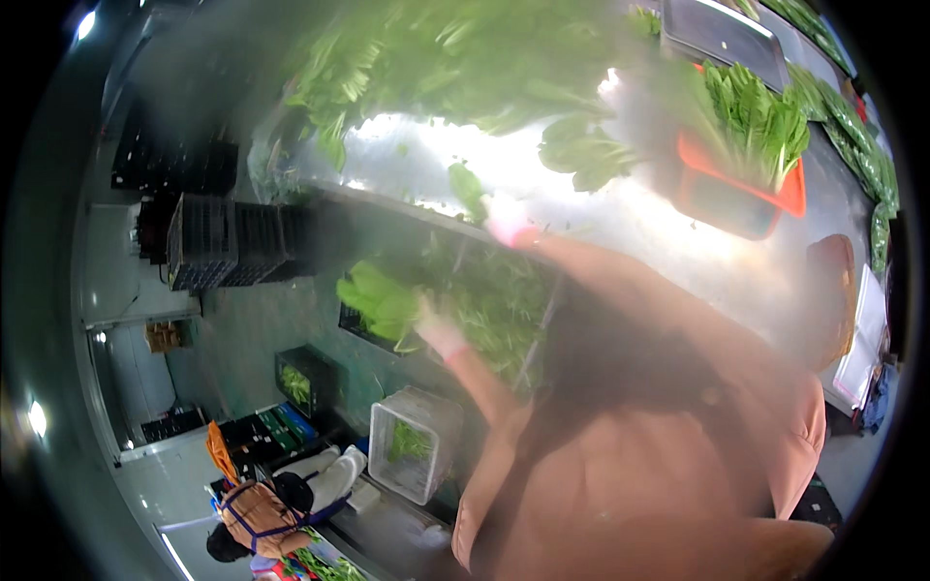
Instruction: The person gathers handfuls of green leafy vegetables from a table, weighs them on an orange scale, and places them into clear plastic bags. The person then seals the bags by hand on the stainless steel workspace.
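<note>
My left hand [441, 331], in a pale glove with a pink cuff, is closed around a bunch of leafy greens [376, 298]. It is over a crate full of greens [489, 310] beside the metal table. My right hand [509, 221], gloved the same way, is at the table's near edge, with a green leaf [467, 188] at its fingers. Both hands are slightly blurred, so the exact finger positions are hard to see. Ahead, a loose leafy bunch [586, 153] lies on the shiny metal table [417, 145].
A large heap of greens [436, 58] covers the table's far side. To the right are an orange basket [741, 194] with upright greens and a grey tray [727, 39]. Black crates [232, 242] stand stacked left; a white crate [417, 474] is below. A co-worker [262, 518] is lower left.
</note>
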A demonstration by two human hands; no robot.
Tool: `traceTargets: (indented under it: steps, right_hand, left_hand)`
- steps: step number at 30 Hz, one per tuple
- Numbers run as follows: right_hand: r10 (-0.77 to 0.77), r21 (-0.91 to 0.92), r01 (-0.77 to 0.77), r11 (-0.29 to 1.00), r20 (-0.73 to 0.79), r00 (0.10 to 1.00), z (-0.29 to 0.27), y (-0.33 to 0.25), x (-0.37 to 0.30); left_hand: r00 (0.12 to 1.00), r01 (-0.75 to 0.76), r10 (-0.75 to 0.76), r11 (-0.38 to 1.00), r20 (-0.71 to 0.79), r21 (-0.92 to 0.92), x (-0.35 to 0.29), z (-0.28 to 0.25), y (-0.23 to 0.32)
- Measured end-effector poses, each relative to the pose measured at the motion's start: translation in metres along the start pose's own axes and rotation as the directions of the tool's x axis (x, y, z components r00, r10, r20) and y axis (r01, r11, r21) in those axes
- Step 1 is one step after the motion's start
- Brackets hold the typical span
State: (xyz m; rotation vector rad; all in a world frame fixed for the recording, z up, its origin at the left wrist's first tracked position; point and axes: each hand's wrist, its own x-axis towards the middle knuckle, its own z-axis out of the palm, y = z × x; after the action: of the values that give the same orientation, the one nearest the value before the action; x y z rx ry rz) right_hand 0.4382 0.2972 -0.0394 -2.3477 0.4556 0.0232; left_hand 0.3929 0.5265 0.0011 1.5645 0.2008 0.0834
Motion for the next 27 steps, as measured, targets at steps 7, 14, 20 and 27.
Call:
traceTargets:
  steps: [7, 14, 20, 27]
  right_hand:
    - [-0.478, 0.423, 0.406, 0.81, 0.077, 0.875, -0.04, -0.095, -0.037]
    - [0.089, -0.278, -0.304, 0.911, -0.586, 0.805, -0.148, 0.144, -0.021]
    - [0.188, -0.122, -0.243, 0.962, -0.347, 0.919, -0.189, 0.171, -0.051]
    - [0.359, 0.81, -0.052, 0.585, -0.2, 0.912, -0.203, 0.135, -0.066]
  left_hand:
    - [0.971, -0.237, 0.237, 0.946, -0.026, -0.221, -0.01, 0.062, 0.083]
    - [0.957, 0.283, -0.237, 0.893, 0.168, -0.35, -0.029, 0.116, 0.059]
    - [0.717, 0.665, -0.425, 0.656, 0.552, -0.357, -0.05, 0.173, 0.003]
    - [0.639, 0.708, -0.356, 0.619, 0.682, -0.34, -0.066, 0.216, 0.017]
